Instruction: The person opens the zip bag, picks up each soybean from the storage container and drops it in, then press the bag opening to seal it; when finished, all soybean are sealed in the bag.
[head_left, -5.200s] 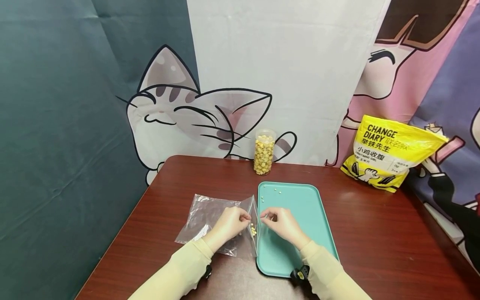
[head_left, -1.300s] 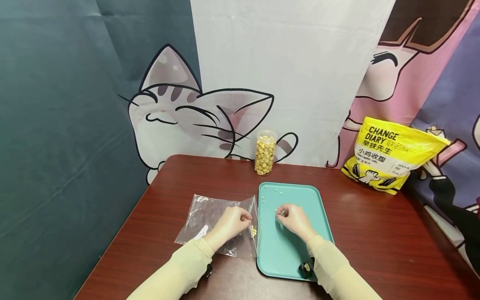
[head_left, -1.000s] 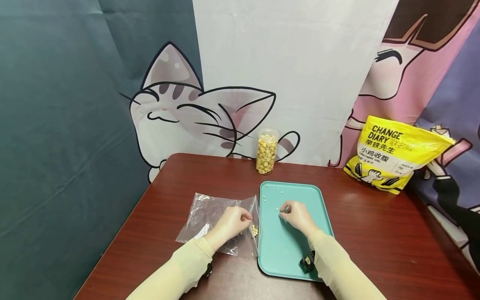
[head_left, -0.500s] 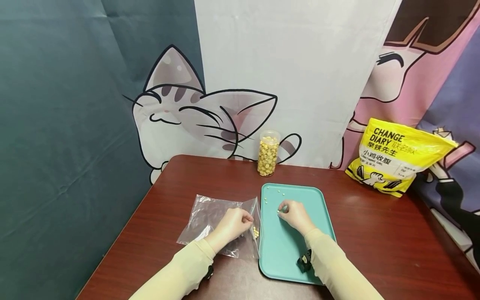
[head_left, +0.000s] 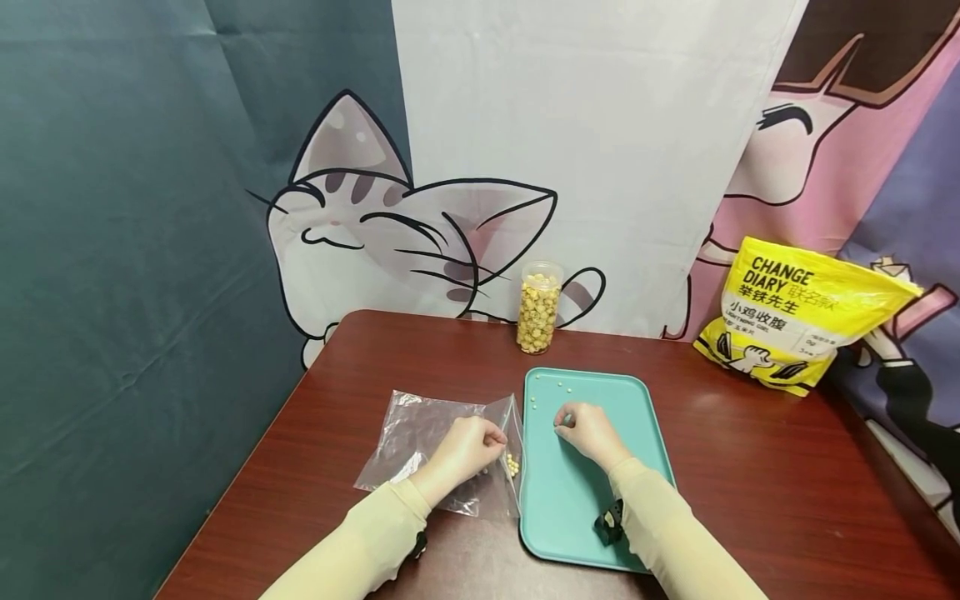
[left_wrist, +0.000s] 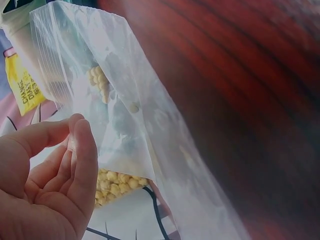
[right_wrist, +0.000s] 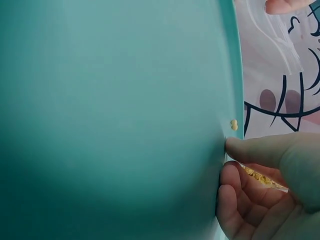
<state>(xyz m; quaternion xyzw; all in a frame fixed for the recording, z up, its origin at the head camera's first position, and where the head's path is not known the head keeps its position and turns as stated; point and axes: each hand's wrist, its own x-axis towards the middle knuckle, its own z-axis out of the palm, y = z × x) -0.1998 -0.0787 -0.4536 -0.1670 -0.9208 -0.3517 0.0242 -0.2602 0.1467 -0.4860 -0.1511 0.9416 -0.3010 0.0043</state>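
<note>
Item: clear plastic bag (head_left: 427,442), thin, limp, slippery, at nine o'clock of teal tray (head_left: 600,525), mouth edge pinched by left hand (head_left: 465,446); right hand (head_left: 588,429), fingers curled on tray, pinching small light kernels (head_left: 558,419).

The left hand (head_left: 463,447) sits just left of the teal tray (head_left: 585,517), fingers curled, thumb and forefinger pinched. The right hand (head_left: 590,430) rests over the tray's far half, fingers curled, fingertip pressed to its surface. Both cream-sleeved forearms angle inward from the tray's near end.
</note>
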